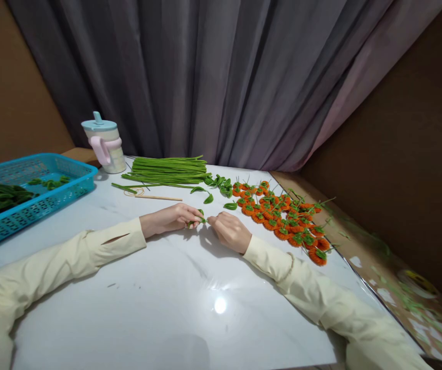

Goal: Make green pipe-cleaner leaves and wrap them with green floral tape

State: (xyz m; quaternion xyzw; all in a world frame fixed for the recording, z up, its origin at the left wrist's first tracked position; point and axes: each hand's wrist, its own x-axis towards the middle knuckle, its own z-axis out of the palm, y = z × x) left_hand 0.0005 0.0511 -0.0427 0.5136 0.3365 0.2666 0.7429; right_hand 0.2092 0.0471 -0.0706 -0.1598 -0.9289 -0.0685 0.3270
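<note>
Over the middle of the white table, my left hand (177, 217) pinches a small green pipe-cleaner leaf piece (201, 211) between thumb and fingers. My right hand (231, 230) is closed at the right end of the same piece, its fingertips pressed together there; the exact spot they grip is too small to make out. Just beyond the hands lie loose green pipe-cleaner leaves (208, 198), and a bent leaf bundle (230, 206) rests nearest my right hand. To the right are several orange fuzzy rounds (271, 224) with green tops and thin stems.
A bundle of green pipe cleaners (167, 169) lies at the back, with a thin wooden stick (159, 198) in front. At left stands a blue plastic basket (57, 198) holding green pieces, beside a lidded cup (109, 149). Scraps (417, 308) litter the floor at right.
</note>
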